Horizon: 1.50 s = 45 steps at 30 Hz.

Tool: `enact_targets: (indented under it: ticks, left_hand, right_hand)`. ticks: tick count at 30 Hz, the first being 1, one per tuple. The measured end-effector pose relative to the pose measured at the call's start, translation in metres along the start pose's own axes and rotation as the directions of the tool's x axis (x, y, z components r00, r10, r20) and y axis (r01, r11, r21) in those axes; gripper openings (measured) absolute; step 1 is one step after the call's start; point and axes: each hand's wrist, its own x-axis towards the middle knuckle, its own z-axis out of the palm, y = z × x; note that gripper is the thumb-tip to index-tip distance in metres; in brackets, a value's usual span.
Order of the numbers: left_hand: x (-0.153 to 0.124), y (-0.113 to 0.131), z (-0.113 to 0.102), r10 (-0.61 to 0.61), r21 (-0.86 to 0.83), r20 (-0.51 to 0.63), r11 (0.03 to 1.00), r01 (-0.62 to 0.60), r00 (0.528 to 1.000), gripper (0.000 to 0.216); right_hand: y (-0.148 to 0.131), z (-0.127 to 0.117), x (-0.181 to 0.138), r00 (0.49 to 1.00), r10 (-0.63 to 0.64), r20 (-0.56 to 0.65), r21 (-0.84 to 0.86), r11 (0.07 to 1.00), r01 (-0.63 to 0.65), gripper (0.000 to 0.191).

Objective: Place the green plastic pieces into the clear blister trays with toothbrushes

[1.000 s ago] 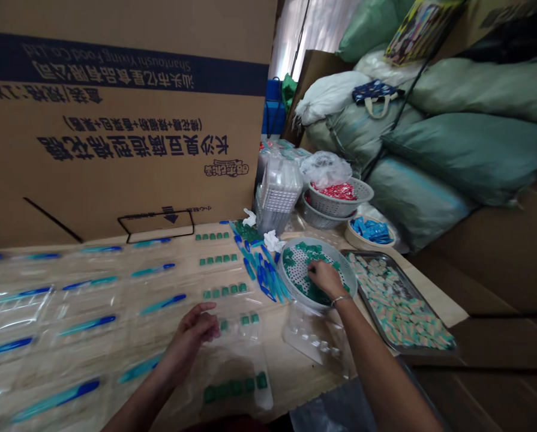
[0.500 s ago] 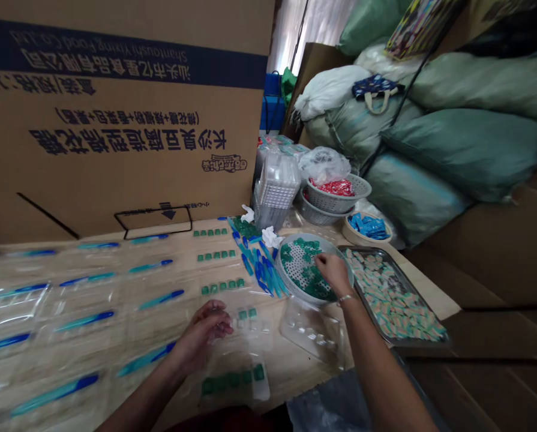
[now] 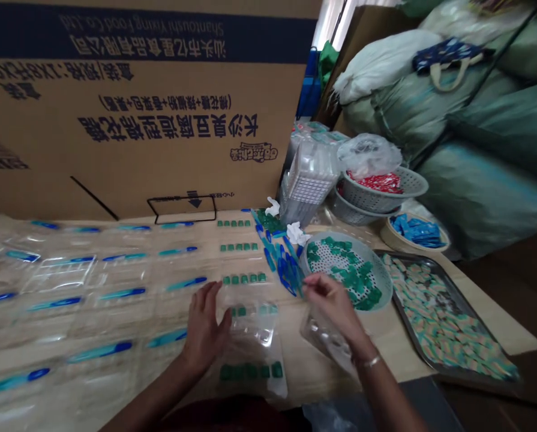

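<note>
The left hand (image 3: 205,329) rests fingers-spread on the clear blister tray (image 3: 255,329), likely light and flimsy, best held by its rim; the right hand (image 3: 333,303) has its fingers pinched, contents unclear.

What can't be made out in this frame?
All in the head view:
1. Whether the right hand holds anything: the fingertips are blurred and too small to tell.
2. Clear tray: the part under the left hand is hidden.
3. Red packets: partly covered by a plastic bag.
4. Cardboard box: cut off by the top and left edges.
</note>
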Motion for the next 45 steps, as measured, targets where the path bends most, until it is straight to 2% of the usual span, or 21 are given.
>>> enact_targets:
  ticks: [2, 4, 5, 7, 9, 11, 14, 16, 20, 26, 27, 29, 31, 33, 35, 37, 39, 41, 43, 45]
  left_hand:
    - [-0.009, 0.013, -0.002, 0.055, -0.068, 0.185, 0.997, -0.043, 0.981, 0.03]
    - [-0.018, 0.024, 0.0, 0.025, -0.212, 0.384, 0.975, 0.062, 0.923, 0.021]
    - [-0.021, 0.026, 0.002, -0.004, -0.264, 0.431, 0.956, 0.13, 0.902, 0.018]
    - [-0.027, 0.027, 0.004, -0.057, -0.327, 0.452, 0.918, 0.224, 0.89, 0.014]
    - [-0.03, 0.024, 0.003, -0.076, -0.355, 0.482, 0.894, 0.274, 0.873, 0.012]
    - [-0.034, 0.02, 0.001, -0.091, -0.36, 0.519, 0.878, 0.314, 0.85, 0.013]
    - [-0.04, 0.018, -0.003, -0.141, -0.33, 0.517, 0.877, 0.349, 0.844, 0.006]
    - [-0.043, 0.02, -0.005, -0.163, -0.301, 0.525, 0.883, 0.361, 0.836, 0.006]
    - [-0.047, 0.022, -0.008, -0.172, -0.296, 0.593, 0.862, 0.412, 0.787, 0.013]
    - [-0.049, 0.017, -0.011, -0.26, -0.291, 0.644, 0.787, 0.544, 0.72, 0.006]
    - [-0.05, 0.017, -0.011, -0.254, -0.285, 0.644, 0.795, 0.535, 0.722, 0.006]
    - [-0.052, 0.02, -0.011, -0.235, -0.277, 0.612, 0.831, 0.483, 0.755, 0.008]
    - [-0.052, 0.022, -0.012, -0.218, -0.277, 0.572, 0.856, 0.436, 0.791, 0.011]
    - [-0.051, 0.023, -0.012, -0.211, -0.294, 0.566, 0.852, 0.434, 0.797, 0.01]
    - [-0.049, 0.02, -0.013, -0.217, -0.336, 0.615, 0.798, 0.5, 0.758, 0.005]
    - [-0.049, 0.015, -0.011, -0.231, -0.382, 0.675, 0.703, 0.6, 0.701, 0.012]
    - [-0.051, 0.009, -0.008, -0.247, -0.41, 0.722, 0.599, 0.687, 0.646, 0.023]
    - [-0.056, 0.006, -0.005, -0.244, -0.421, 0.756, 0.53, 0.736, 0.608, 0.03]
    - [-0.057, 0.005, -0.004, -0.196, -0.409, 0.786, 0.548, 0.73, 0.587, 0.033]
    - [-0.054, 0.006, -0.007, -0.116, -0.388, 0.778, 0.683, 0.619, 0.617, 0.03]
  right_hand:
    - [-0.023, 0.039, -0.035, 0.993, 0.001, 0.118, 0.183, 0.983, -0.023, 0.014]
    - [-0.039, 0.07, -0.061, 0.986, 0.02, 0.167, 0.244, 0.968, -0.061, 0.009]
    - [-0.045, 0.081, -0.069, 0.985, 0.024, 0.17, 0.245, 0.967, -0.066, 0.009]
    - [-0.05, 0.093, -0.081, 0.987, 0.02, 0.16, 0.215, 0.975, -0.055, 0.009]
    - [-0.051, 0.095, -0.089, 0.988, -0.01, 0.155, 0.143, 0.99, -0.012, 0.012]
    - [-0.051, 0.094, -0.097, 0.983, -0.076, 0.167, 0.031, 0.997, 0.072, 0.02]
    - [-0.051, 0.094, -0.11, 0.963, -0.155, 0.219, -0.117, 0.976, 0.184, 0.032]
    - [-0.052, 0.097, -0.117, 0.964, -0.138, 0.229, -0.142, 0.974, 0.174, 0.032]
    - [-0.051, 0.102, -0.128, 0.975, -0.116, 0.188, -0.148, 0.978, 0.144, 0.027]
    - [-0.046, 0.108, -0.141, 0.95, -0.269, 0.162, -0.213, 0.93, 0.299, 0.025]
    - [-0.045, 0.108, -0.141, 0.952, -0.26, 0.161, -0.199, 0.936, 0.289, 0.025]
    - [-0.044, 0.109, -0.14, 0.971, -0.192, 0.145, -0.137, 0.968, 0.212, 0.023]
    - [-0.044, 0.109, -0.138, 0.989, -0.076, 0.128, -0.041, 0.996, 0.082, 0.019]
    - [-0.044, 0.108, -0.135, 0.99, 0.056, 0.133, 0.106, 0.992, -0.07, 0.011]
    - [-0.043, 0.107, -0.134, 0.967, 0.169, 0.191, 0.318, 0.921, -0.224, 0.01]
    - [-0.042, 0.104, -0.134, 0.929, 0.243, 0.28, 0.499, 0.789, -0.357, 0.02]
    - [-0.042, 0.102, -0.136, 0.9, 0.275, 0.339, 0.585, 0.688, -0.43, 0.026]
    - [-0.042, 0.1, -0.139, 0.896, 0.271, 0.352, 0.614, 0.656, -0.439, 0.027]
    - [-0.042, 0.097, -0.141, 0.908, 0.231, 0.35, 0.616, 0.673, -0.409, 0.027]
    - [-0.04, 0.092, -0.14, 0.925, 0.172, 0.338, 0.564, 0.75, -0.346, 0.027]
